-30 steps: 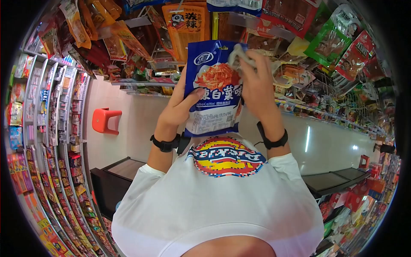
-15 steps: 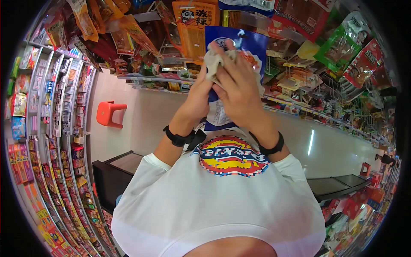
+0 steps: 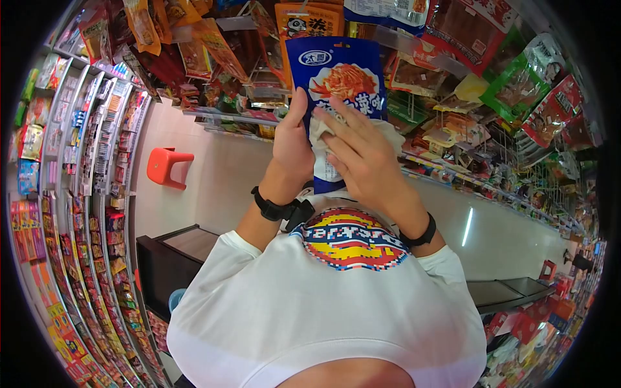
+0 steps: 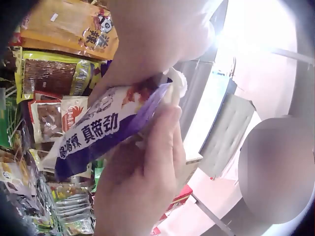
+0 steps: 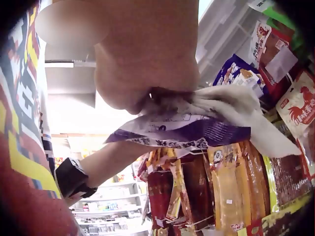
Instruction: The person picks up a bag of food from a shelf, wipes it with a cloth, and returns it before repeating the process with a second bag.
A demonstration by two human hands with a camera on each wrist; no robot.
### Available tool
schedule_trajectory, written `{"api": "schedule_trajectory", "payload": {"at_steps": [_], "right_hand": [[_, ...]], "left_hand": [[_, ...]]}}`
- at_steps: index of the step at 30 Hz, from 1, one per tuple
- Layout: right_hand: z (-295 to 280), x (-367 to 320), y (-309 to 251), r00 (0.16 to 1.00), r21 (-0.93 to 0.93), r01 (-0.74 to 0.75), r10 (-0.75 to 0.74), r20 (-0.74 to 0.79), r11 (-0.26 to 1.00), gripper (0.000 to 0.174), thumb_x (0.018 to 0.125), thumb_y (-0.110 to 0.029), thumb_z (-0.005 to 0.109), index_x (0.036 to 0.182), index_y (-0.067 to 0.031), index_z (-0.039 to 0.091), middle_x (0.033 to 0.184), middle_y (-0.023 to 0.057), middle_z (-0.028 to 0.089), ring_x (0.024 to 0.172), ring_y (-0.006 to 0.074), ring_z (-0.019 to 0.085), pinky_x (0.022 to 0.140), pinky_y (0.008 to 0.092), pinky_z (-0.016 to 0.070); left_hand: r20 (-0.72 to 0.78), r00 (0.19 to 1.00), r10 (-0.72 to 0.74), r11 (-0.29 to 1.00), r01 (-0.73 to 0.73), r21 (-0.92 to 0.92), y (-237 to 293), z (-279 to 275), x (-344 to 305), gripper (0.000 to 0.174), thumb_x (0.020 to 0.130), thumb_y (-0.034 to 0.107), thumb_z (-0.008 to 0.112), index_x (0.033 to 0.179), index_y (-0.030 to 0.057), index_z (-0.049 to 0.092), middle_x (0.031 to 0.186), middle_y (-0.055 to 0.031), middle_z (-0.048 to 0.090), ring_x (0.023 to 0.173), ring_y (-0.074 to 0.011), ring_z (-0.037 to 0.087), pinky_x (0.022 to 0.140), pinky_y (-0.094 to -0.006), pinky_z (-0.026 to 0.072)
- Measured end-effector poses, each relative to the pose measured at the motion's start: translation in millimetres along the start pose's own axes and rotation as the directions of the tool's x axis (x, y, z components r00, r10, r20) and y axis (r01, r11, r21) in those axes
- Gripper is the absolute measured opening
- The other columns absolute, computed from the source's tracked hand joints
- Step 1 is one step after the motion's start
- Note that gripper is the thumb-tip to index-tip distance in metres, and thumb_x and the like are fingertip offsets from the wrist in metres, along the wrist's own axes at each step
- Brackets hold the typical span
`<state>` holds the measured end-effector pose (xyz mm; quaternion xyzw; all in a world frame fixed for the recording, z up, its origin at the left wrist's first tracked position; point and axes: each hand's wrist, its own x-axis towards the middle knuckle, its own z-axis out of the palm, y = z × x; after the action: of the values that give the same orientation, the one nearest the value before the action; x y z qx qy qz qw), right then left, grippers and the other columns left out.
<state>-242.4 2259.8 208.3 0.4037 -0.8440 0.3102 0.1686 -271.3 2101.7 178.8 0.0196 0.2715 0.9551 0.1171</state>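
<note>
A blue and white snack bag (image 3: 343, 71) with a dish of red shredded food printed on it stands upright in front of my chest. My left hand (image 3: 294, 145) holds it by its left side, thumb along the edge. In the left wrist view, the left hand's fingers (image 4: 167, 132) lie against the bag (image 4: 98, 130). Across the lower front of the bag, my right hand (image 3: 362, 145) presses an off-white cloth (image 3: 391, 132) with fingers extended. The cloth (image 5: 236, 108) spreads out in folds from under that hand in the right wrist view.
Hanging snack packets, among them an orange one (image 3: 310, 19) and a green one (image 3: 517, 77), fill the rack ahead. Stocked shelves (image 3: 90, 149) run along the left. A red stool (image 3: 168, 168) stands on the floor, and a dark-framed counter (image 3: 171, 258) is left of my body.
My right hand with the cloth has moved from the bag's upper right corner, across its left side, to its lower front. The bag's upper print shows again.
</note>
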Motion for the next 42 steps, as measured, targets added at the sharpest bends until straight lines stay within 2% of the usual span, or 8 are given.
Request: {"api": "schedule_trajectory", "payload": {"at_steps": [7,9,16,23,26,29,34,42], "right_hand": [[-1,-23,19,0.998,0.253,0.069,-0.07,-0.007,0.965,0.021,0.086,-0.011,0.065,0.099,0.0053,0.063,0.135,0.0172,0.055,0.133,0.0388,0.045,0.107,0.0462,0.0399],[-6,-29,13,0.91,0.633,-0.17,0.367,-0.193,0.755,0.024,0.095,-0.014,0.057,0.107,0.0063,0.062,0.139,0.0185,0.052,0.134,0.0406,0.043,0.107,0.0449,0.0388],[-3,1,33,0.926,0.0,-0.236,0.225,-0.302,0.972,0.025,0.097,-0.01,0.049,0.116,0.0063,0.054,0.153,0.0196,0.035,0.145,0.0411,0.023,0.116,0.048,0.0251],[9,-20,14,0.999,0.025,0.05,-0.05,0.015,0.998,0.016,0.085,-0.008,0.061,0.095,0.0028,0.057,0.146,0.0184,0.047,0.14,0.0395,0.037,0.109,0.0473,0.037],[13,-42,33,0.996,0.294,0.09,-0.08,-0.049,0.951,0.033,0.094,-0.013,0.057,0.121,0.0068,0.056,0.14,0.021,0.052,0.138,0.0376,0.041,0.11,0.0427,0.0368],[12,-52,27,0.833,0.697,-0.219,0.503,-0.231,0.683,0.036,0.101,-0.016,0.05,0.126,0.0088,0.054,0.141,0.0208,0.05,0.136,0.0333,0.043,0.11,0.0405,0.0357],[-9,-15,40,0.86,0.234,-0.144,0.238,-0.451,0.962,0.029,0.101,-0.015,0.047,0.119,0.006,0.056,0.15,0.0198,0.041,0.144,0.0359,0.032,0.114,0.043,0.0299],[2,-36,36,0.974,0.011,-0.179,0.178,-0.142,0.984,0.017,0.094,-0.005,0.052,0.105,0.0064,0.056,0.146,0.0156,0.046,0.142,0.0405,0.031,0.114,0.0523,0.0292]], "left_hand": [[0.0,1.0,-0.031,0.999,0.031,-0.039,2,11,-3,0.048,0.104,0.041,0.042,0.138,0.0073,0.046,0.13,-0.0097,0.059,0.115,-0.0239,0.06,0.1,-0.0397,0.048],[0.011,0.999,-0.041,0.998,0.041,-0.04,3,17,-6,0.049,0.104,0.041,0.042,0.139,0.0075,0.045,0.131,-0.01,0.059,0.116,-0.0241,0.06,0.1,-0.0404,0.0482],[0.079,0.992,-0.099,0.994,0.095,0.049,-12,16,-10,0.051,0.105,0.038,0.041,0.15,0.017,0.03,0.142,-0.0076,0.049,0.124,-0.0206,0.054,0.103,-0.0385,0.0458],[-0.034,0.998,0.056,0.99,-0.051,0.128,0,3,-7,0.045,0.105,0.037,0.04,0.14,0.0083,0.045,0.134,-0.0067,0.056,0.122,-0.0188,0.054,0.104,-0.0341,0.0421],[-0.099,0.99,0.101,0.984,-0.085,0.157,8,12,-13,0.047,0.105,0.039,0.039,0.141,0.0074,0.044,0.134,-0.0091,0.057,0.12,-0.0211,0.057,0.103,-0.0359,0.0447],[0.04,0.998,0.049,0.995,-0.052,0.087,18,15,-22,0.049,0.105,0.039,0.04,0.141,0.0061,0.044,0.134,-0.0122,0.057,0.117,-0.0238,0.06,0.101,-0.0387,0.0479],[-0.025,0.995,-0.099,0.995,0.1,0.029,10,13,-24,0.051,0.105,0.04,0.04,0.141,0.0048,0.044,0.133,-0.0136,0.058,0.114,-0.0246,0.063,0.098,-0.0385,0.0511],[0.015,1.0,-0.006,0.993,0.008,-0.12,12,-8,-11,0.048,0.104,0.036,0.042,0.138,0.0013,0.045,0.131,-0.015,0.059,0.114,-0.0273,0.063,0.097,-0.0414,0.0516]]}}
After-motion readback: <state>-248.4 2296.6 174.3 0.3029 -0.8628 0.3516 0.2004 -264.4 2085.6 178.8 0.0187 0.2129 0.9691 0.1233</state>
